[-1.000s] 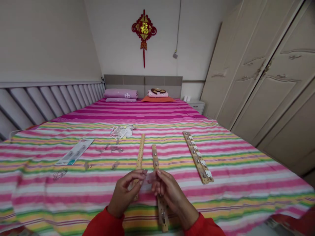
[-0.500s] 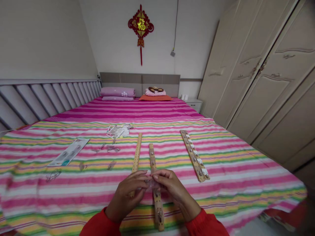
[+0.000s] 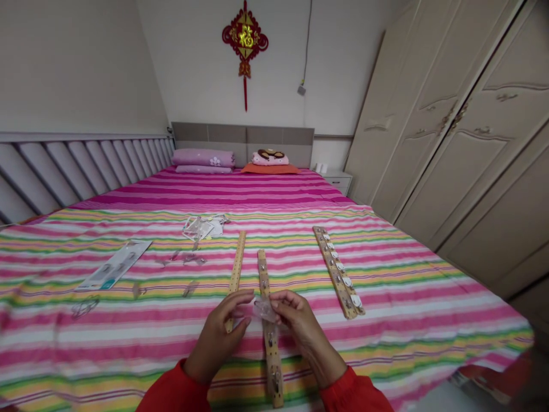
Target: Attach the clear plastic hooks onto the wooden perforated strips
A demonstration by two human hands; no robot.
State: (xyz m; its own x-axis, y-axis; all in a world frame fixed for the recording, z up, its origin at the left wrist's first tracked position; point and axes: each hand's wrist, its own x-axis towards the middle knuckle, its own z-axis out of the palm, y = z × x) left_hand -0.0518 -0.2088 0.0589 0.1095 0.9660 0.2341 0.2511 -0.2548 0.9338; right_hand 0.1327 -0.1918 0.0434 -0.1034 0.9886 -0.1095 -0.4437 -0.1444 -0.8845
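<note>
My right hand (image 3: pixel 294 312) pinches a clear adhesive hook (image 3: pixel 265 309) at its right edge. It is held just above the middle wooden strip (image 3: pixel 275 353), which lies lengthwise in front of me and carries several clear hooks with metal parts. My left hand (image 3: pixel 225 329) is beside the hook, thumb and fingers apart, with nothing in it. Under the left fingers runs the near end of a bare wooden strip with holes (image 3: pixel 237 260). The part of the middle strip beneath the held hook is hidden.
To the right lie wooden strips (image 3: pixel 332 269) bearing metal and white hooks. At left are a hook package (image 3: pixel 115 266), loose clear hooks (image 3: pixel 194 258), a tangled clear piece (image 3: pixel 84 306) and a pile of backing cards (image 3: pixel 205 227). Everything lies on a striped bed sheet (image 3: pixel 407 286).
My left fingers have drawn back from the clear hook and spread apart. My right hand keeps the hook, which is now more exposed. The view has shifted slightly.
</note>
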